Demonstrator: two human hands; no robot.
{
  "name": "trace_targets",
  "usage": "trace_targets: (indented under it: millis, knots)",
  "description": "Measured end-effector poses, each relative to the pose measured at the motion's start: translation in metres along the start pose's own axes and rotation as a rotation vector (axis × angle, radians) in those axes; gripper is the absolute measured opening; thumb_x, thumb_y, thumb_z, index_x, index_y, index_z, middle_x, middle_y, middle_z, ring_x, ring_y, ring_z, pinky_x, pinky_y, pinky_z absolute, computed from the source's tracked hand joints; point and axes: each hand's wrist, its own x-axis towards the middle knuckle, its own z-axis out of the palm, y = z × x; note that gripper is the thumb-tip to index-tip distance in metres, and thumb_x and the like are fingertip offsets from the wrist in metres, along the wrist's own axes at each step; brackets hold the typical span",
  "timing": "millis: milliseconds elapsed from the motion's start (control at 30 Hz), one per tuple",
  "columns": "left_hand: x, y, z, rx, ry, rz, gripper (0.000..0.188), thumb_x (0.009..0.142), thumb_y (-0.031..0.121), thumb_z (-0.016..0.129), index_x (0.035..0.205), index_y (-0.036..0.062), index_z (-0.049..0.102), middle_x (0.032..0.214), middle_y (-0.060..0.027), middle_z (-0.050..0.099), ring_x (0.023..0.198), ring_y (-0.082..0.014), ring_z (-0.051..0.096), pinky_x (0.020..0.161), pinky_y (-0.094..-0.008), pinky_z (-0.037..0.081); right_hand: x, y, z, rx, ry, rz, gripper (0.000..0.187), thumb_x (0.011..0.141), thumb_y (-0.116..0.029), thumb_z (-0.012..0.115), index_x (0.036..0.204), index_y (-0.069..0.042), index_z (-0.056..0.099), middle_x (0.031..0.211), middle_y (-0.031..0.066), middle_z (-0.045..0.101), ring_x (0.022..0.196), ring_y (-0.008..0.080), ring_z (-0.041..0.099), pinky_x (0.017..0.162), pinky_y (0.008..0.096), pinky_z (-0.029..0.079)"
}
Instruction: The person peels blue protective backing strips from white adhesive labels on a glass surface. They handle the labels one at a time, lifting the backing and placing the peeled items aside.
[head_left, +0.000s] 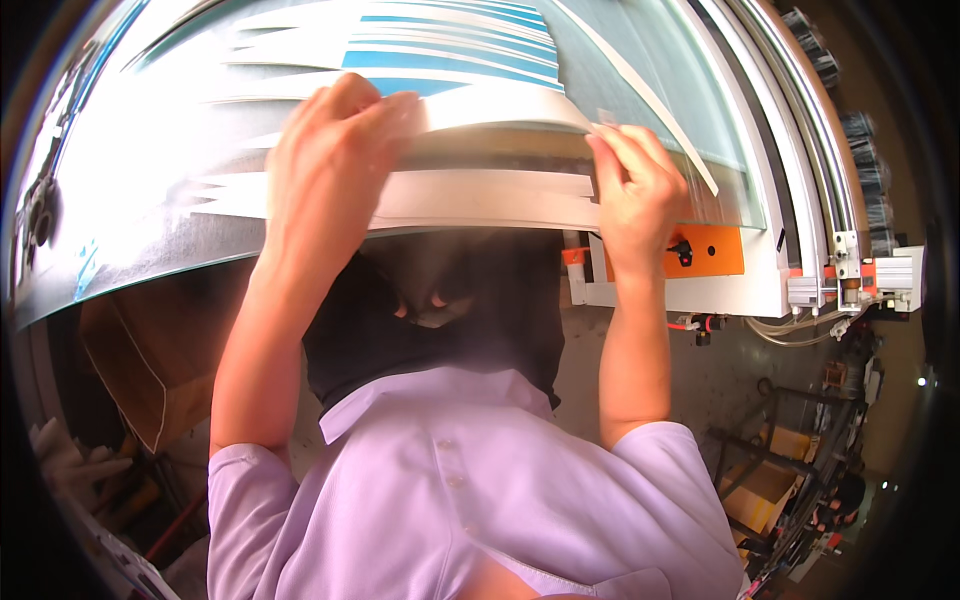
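Observation:
A curved white strip [500, 108], paper or thin plastic, spans the space between my hands, lifted above the glass tabletop. My left hand [330, 165] is closed at its left part, with thumb and fingertips blurred by motion. My right hand [640, 185] pinches its right end between thumb and fingers, where a small clear bit shows. Just beyond lie blue and white strips [450, 62], spread side by side. Nearer to me, more white strips [490, 198] lie stacked along the table's front edge.
The glass tabletop [660, 60] has a single long white strip [660, 105] at its right. Beside it runs a white machine frame with metal rails [800, 120] and an orange plate [725, 252]. A cardboard box [125, 360] stands below left; a cluttered rack [780, 460] is at lower right.

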Motion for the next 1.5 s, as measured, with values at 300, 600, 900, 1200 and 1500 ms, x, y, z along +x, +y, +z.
trace_targets:
  millis: [300,600,900,1200,1500]
  knots:
    - [-0.044,-0.006,-0.030,0.073,-0.166,0.038,0.053,0.069,0.019,0.090,0.120,0.0083,0.076,0.102,-0.0057,0.064,0.091,-0.0274,0.061,0.079,-0.0416,0.054,-0.024,-0.025,-0.015,-0.096,-0.309,-0.332,0.081,0.071,-0.044,0.089,0.135,0.001,0.066,0.122,0.0142,0.067,0.119,0.0329,0.062,0.108,0.0483,0.047]
    - [-0.052,-0.012,-0.034,-0.002,-0.200,0.036,0.063,0.068,0.032,0.091,0.123,0.0063,0.075,0.108,-0.0088,0.065,0.096,-0.0298,0.063,0.081,-0.0407,0.053,-0.028,-0.043,-0.004,-0.021,-0.262,-0.439,0.026,0.082,0.004,0.074,0.109,0.001,0.074,0.096,0.0086,0.066,0.083,0.0268,0.066,0.077,0.0389,0.054]
    - [-0.049,-0.012,-0.044,0.073,0.375,0.111,0.035,0.092,0.015,0.077,0.125,0.0038,0.077,0.128,-0.0167,0.068,0.116,-0.0317,0.063,0.098,-0.0410,0.048,0.037,0.058,-0.053,-0.405,0.223,-0.169,0.037,0.094,0.012,0.064,0.126,-0.004,0.074,0.110,0.0124,0.068,0.098,0.0322,0.072,0.083,0.0403,0.060]
    - [-0.037,-0.003,-0.016,0.013,0.054,-0.032,0.042,0.087,0.001,0.077,0.129,0.0107,0.075,0.146,-0.0096,0.060,0.141,-0.0368,0.051,0.114,-0.0488,0.045,0.042,0.176,-0.049,-0.567,-0.183,0.014,0.032,0.099,-0.010,0.068,0.129,0.000,0.067,0.108,0.0182,0.063,0.098,0.0388,0.068,0.081,0.0495,0.054]
    - [-0.030,-0.004,-0.005,-0.056,-0.040,-0.049,0.040,0.087,0.000,0.076,0.126,0.0086,0.075,0.146,-0.0117,0.059,0.143,-0.0389,0.051,0.115,-0.0502,0.044,0.034,0.179,-0.044,-0.380,-0.244,0.161,0.031,0.094,-0.022,0.078,0.115,0.000,0.077,0.105,0.0162,0.067,0.099,0.0383,0.063,0.089,0.0475,0.052]
